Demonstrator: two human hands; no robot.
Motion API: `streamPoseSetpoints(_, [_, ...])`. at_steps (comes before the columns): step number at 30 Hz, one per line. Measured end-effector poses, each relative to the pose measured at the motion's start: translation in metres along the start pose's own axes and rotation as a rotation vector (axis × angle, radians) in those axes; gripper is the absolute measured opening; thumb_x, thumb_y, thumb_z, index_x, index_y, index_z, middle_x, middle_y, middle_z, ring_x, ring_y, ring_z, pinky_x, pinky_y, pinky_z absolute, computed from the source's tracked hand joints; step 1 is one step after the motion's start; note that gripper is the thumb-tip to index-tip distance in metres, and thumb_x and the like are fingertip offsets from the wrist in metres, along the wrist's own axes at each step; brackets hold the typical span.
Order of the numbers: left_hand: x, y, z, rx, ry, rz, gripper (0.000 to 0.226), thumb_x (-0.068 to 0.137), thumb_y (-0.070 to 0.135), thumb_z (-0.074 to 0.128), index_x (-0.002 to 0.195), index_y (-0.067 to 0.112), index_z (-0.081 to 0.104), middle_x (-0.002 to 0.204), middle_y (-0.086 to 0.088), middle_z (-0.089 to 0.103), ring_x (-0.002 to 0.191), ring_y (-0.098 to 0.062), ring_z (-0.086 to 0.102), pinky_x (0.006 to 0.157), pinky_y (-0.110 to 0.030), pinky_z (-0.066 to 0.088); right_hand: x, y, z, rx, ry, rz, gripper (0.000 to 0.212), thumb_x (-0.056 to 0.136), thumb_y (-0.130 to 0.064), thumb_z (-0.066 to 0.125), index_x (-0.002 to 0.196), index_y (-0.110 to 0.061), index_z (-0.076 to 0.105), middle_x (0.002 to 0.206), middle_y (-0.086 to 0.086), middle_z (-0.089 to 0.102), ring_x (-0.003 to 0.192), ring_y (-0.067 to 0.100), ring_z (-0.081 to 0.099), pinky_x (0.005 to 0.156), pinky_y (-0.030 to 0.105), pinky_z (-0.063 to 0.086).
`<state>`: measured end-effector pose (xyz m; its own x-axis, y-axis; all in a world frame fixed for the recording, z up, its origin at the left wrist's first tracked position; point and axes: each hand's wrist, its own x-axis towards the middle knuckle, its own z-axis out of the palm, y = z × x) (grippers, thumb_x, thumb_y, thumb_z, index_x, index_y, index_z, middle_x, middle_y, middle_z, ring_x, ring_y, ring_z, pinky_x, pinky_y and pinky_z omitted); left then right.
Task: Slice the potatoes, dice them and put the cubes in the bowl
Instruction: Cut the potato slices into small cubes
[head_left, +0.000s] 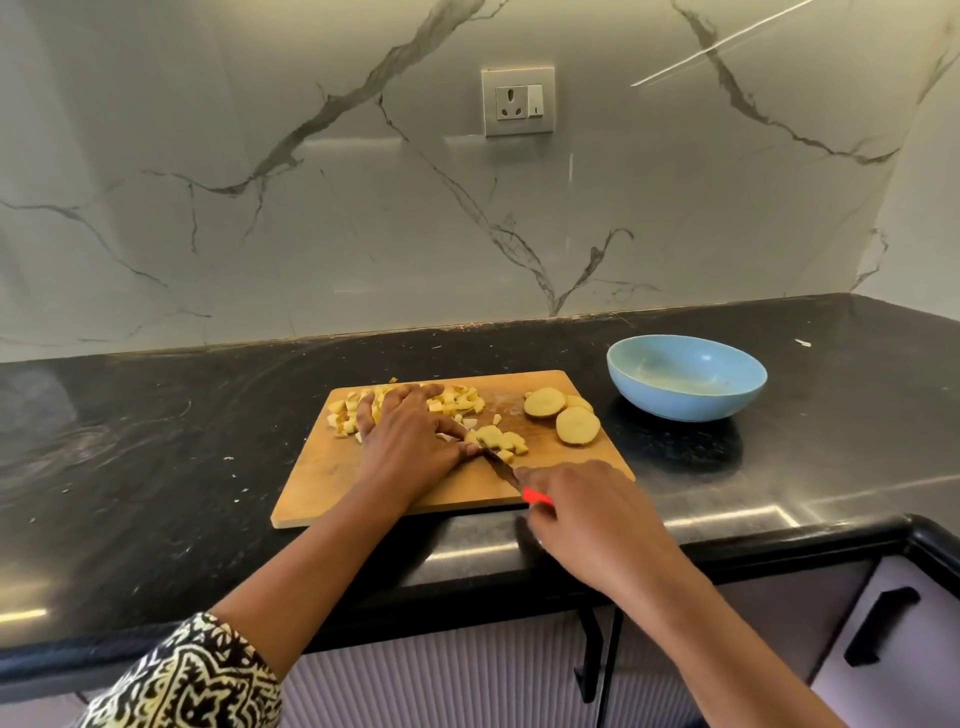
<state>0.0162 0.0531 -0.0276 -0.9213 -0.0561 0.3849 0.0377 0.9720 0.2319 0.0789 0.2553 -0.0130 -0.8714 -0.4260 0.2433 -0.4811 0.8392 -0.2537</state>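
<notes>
Left hand (410, 441) palm down, fingers spread, right hand (587, 519) curled round knife (511, 478), both forearms extended

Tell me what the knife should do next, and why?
Probably press the knife down through the potato piece that the left hand steadies; the right hand holds the blade there. Round slices wait uncut, and the bowl holds no cubes.

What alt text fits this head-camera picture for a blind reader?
A person's right hand cuts potato pieces with a red-handled knife on a wooden board, the left hand steadying them. Diced cubes and round slices lie on the board; a blue bowl stands beside it.
</notes>
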Motion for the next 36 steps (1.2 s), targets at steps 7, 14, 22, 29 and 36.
streamPoseSetpoints(7, [-0.002, 0.0, -0.006, -0.148, -0.015, 0.202, 0.04, 0.09, 0.045, 0.058, 0.129, 0.035, 0.055, 0.144, 0.01, 0.042, 0.134, -0.012, 0.033, 0.111, -0.037, 0.023, 0.028, 0.04, 0.01, 0.368, 0.362, 0.182, 0.039, 0.096, -0.028, 0.053, 0.134, -0.037, 0.054, 0.056, -0.01, 0.046, 0.049, 0.008, 0.042, 0.047, 0.02, 0.032])
streamPoseSetpoints(14, [0.025, 0.026, 0.004, 0.012, -0.291, 0.541, 0.033, 0.094, 0.046, 0.048, 0.126, 0.039, 0.056, 0.138, 0.015, 0.05, 0.131, -0.005, 0.039, 0.115, -0.042, 0.021, 0.041, 0.058, 0.021, 0.706, 0.394, 0.244, 0.036, 0.095, -0.034, 0.056, 0.13, -0.034, 0.057, 0.056, -0.007, 0.049, 0.049, 0.011, 0.043, 0.05, 0.043, 0.049])
streamPoseSetpoints(22, [0.056, 0.001, 0.007, 0.283, -0.042, 0.409, 0.025, 0.095, 0.04, 0.05, 0.115, 0.034, 0.063, 0.126, 0.013, 0.06, 0.122, -0.009, 0.049, 0.116, -0.045, 0.013, 0.044, 0.062, 0.023, 0.777, 0.366, 0.235, 0.035, 0.095, -0.033, 0.056, 0.131, -0.033, 0.057, 0.055, -0.007, 0.05, 0.047, 0.01, 0.043, 0.049, 0.035, 0.046])
streamPoseSetpoints(29, [0.051, -0.015, 0.005, -0.001, 0.018, 0.283, 0.018, 0.086, 0.037, 0.066, 0.103, 0.033, 0.067, 0.125, 0.011, 0.061, 0.12, -0.013, 0.051, 0.114, -0.046, 0.02, 0.036, 0.056, 0.02, 0.471, 0.495, 0.148, 0.038, 0.093, -0.028, 0.06, 0.131, -0.031, 0.058, 0.061, -0.012, 0.056, 0.053, 0.007, 0.05, 0.056, 0.032, 0.044])
streamPoseSetpoints(36, [0.05, -0.017, 0.001, -0.114, 0.048, 0.231, 0.021, 0.08, 0.045, 0.07, 0.095, 0.03, 0.072, 0.113, 0.008, 0.067, 0.107, -0.014, 0.058, 0.103, -0.047, 0.039, 0.03, 0.048, 0.032, -0.129, 0.732, -0.106, 0.047, 0.067, -0.004, 0.083, 0.11, -0.02, 0.073, 0.086, 0.0, 0.064, 0.059, 0.014, 0.056, 0.044, 0.019, 0.038])
